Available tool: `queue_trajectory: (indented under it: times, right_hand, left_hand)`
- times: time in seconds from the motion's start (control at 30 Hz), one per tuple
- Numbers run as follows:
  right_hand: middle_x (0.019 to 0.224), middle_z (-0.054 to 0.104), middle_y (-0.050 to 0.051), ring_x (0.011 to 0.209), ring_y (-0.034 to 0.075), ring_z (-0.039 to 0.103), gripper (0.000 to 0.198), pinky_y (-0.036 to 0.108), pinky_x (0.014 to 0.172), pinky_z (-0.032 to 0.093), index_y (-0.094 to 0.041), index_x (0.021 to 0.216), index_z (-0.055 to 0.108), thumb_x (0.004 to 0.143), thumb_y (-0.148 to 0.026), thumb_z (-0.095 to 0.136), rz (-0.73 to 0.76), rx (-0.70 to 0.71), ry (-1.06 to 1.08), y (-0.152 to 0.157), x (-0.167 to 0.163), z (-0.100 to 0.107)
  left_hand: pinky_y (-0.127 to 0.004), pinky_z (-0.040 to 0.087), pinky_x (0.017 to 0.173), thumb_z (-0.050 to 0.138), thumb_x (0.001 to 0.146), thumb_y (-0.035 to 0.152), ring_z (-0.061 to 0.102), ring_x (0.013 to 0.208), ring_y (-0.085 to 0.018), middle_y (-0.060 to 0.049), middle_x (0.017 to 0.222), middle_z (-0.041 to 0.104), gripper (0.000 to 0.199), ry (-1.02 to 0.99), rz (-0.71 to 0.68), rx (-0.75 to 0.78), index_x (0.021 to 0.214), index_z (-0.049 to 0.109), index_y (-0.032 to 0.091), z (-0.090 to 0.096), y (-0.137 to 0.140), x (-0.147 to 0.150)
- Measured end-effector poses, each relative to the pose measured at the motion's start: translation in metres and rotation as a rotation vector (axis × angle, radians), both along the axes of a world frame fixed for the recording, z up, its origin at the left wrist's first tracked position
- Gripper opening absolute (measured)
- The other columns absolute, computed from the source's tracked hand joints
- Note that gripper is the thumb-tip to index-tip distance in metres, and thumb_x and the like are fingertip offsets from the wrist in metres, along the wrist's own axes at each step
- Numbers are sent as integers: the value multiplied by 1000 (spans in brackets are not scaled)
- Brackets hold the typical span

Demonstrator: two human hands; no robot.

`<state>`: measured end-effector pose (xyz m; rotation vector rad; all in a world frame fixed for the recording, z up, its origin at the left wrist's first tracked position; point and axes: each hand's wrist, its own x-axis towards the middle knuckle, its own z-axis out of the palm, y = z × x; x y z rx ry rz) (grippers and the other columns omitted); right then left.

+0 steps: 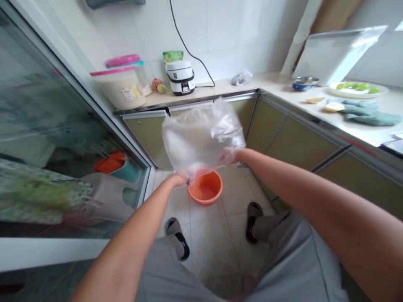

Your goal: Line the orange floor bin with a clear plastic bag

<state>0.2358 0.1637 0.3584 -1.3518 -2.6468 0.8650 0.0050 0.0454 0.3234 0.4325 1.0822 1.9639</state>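
Clear plastic bag, crumpled, held aloft

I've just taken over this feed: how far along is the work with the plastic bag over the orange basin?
Done, as it looks: the clear plastic bag is off the counter and up in the air. In hand: left hand and right hand each grip its lower edge, stretching it above the orange basin on the floor. Left: the bag hangs apart from the basin; whether it holds anything is blurred.
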Motion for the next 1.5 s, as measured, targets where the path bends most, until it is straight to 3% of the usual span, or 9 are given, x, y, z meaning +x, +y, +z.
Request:
queue_trajectory:
  times: [0.1, 0.2, 0.43, 0.7, 0.97, 1.17, 1.27, 1.37, 1.5]
  right_hand:
    - [73, 71, 1, 68, 14, 61, 18, 22, 64, 48, -16, 88, 81, 75, -9, 71, 3, -158, 58, 14, 9, -61]
    - [66, 64, -3, 54, 9, 48, 17, 20, 50, 39, -18, 94, 80, 80, -16, 72, -130, -276, 220, 29, 22, -81]
    - [56, 48, -8, 43, 5, 29, 19, 17, 38, 19, -15, 100, 73, 82, -14, 77, -482, -305, 566, 53, 38, -49]
    - [56, 47, -7, 47, 4, 29, 22, 17, 41, 21, -16, 90, 75, 73, -7, 85, -562, -211, 546, 58, 59, 6]
    - [76, 67, 3, 73, 15, 56, 22, 23, 64, 43, -19, 84, 82, 72, -2, 76, -423, 197, 31, 52, 72, 31]
    - [105, 68, 11, 111, 28, 55, 29, 26, 79, 50, -21, 80, 77, 60, 0, 82, -420, 363, 359, 16, 52, 50]
    - [89, 71, 8, 97, 23, 61, 17, 25, 78, 48, -20, 72, 75, 70, -3, 73, -142, 225, 347, -13, 16, 44]
    - [79, 73, 2, 80, 17, 64, 25, 23, 77, 47, -20, 79, 80, 79, -5, 60, 180, 19, 133, -27, -26, 12]
    - [90, 78, 4, 87, 19, 68, 29, 23, 78, 45, -19, 88, 81, 86, -11, 54, 68, 110, 90, -15, -67, -51]
  left_hand:
    - [-29, 55, 62, 72, 95, 32, 66, 76, -18, -3, 89, 68, 20, 29, -193, -332, 105, 70, 16, -65, -5, -24]
    - [-22, 31, 46, 70, 93, 25, 42, 47, -11, 5, 53, 40, 16, 121, -283, -518, 81, 61, 18, -83, 5, -63]
    - [-18, 25, 45, 64, 95, 24, 28, 41, -7, 11, 54, 33, 14, 201, -329, -283, 107, 63, 19, -28, 49, -99]
    - [-17, 20, 42, 59, 96, 16, 23, 35, -6, 13, 51, 24, 12, 61, -450, -199, 105, 57, 22, 35, 55, -93]
    - [-15, 20, 41, 58, 95, 10, 24, 32, -5, 13, 51, 26, 17, -25, -617, -172, 89, 48, 22, 43, 23, -81]
    - [-15, 24, 42, 57, 96, 8, 26, 34, -4, 12, 55, 30, 16, -76, -701, -129, 96, 51, 23, 39, 4, -49]
    - [-16, 25, 43, 58, 94, 8, 26, 35, -5, 12, 56, 29, 19, -121, -725, -131, 103, 52, 24, 35, 4, -33]
    - [-17, 23, 44, 61, 92, 7, 26, 36, -5, 13, 57, 27, 22, -187, -737, -114, 104, 52, 24, 27, 4, -21]
    - [-18, 22, 45, 62, 93, 10, 25, 37, -5, 12, 56, 26, 20, -254, -755, -120, 106, 53, 23, 10, -3, -18]
